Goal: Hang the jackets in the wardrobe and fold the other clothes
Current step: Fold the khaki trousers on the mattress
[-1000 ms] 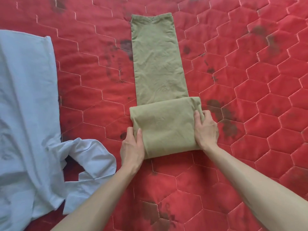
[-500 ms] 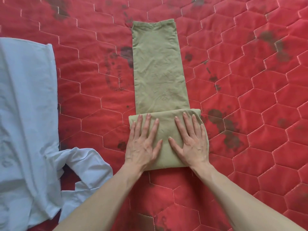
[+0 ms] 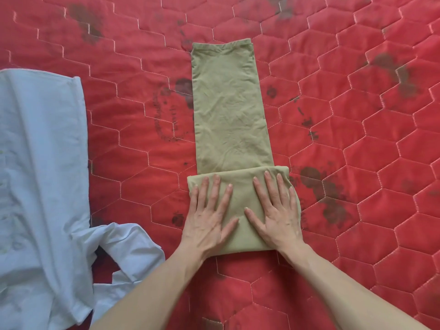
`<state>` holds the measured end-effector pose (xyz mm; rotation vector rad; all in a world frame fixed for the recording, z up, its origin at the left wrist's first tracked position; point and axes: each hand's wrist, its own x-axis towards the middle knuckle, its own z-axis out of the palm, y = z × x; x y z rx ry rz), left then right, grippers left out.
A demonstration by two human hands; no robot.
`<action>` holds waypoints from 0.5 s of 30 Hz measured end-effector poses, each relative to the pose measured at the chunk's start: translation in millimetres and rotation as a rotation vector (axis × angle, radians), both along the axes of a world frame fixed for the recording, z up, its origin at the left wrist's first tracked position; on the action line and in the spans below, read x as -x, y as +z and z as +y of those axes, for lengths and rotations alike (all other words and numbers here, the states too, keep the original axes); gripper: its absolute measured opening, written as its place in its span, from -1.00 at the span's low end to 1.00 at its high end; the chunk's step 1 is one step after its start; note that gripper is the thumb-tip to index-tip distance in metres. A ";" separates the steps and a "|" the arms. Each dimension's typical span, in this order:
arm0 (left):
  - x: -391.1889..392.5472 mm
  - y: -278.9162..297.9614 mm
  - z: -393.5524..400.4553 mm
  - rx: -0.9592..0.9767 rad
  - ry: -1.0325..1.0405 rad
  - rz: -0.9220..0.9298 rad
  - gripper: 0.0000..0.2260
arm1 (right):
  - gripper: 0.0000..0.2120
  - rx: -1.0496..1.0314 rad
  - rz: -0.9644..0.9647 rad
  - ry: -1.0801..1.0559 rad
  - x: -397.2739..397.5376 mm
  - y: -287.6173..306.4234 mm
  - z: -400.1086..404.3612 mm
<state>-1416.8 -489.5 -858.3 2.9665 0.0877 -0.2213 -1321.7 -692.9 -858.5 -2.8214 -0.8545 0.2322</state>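
Nothing is gripped: both palms are laid flat, fingers straight and spread, on the folded near end of the long olive-green cotton garment [image 3: 232, 110], which is stretched out lengthwise on the red hexagon-quilted mattress cover [image 3: 357, 139]. The left hand [image 3: 207, 220] is pressed on the left half of the fold and the right hand [image 3: 276, 215] on the right half, thumbs angled toward each other and just apart. A single fold is judged to have been made, with the far strip not yet taken in. For a neat result, the crease should be smoothed outward from the middle, the side edges kept in line with the strip beyond, and the next fold made to the same depth. A crumpled pale-blue cotton shirt [image 3: 40, 175] is left lying well apart at the left, unfolded
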 end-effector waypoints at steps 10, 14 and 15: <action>51.4 20.8 2.1 -0.024 -0.251 0.058 -0.06 | -0.07 0.179 -0.073 0.539 13.4 26.3 -58.8; 49.2 24.5 -19.4 -0.089 -0.137 0.182 -0.02 | -0.01 0.249 -0.088 0.571 16.1 27.4 -68.8; 46.7 26.8 -27.5 -0.098 -0.100 0.201 -0.07 | 0.00 0.250 -0.095 0.547 17.6 26.6 -67.3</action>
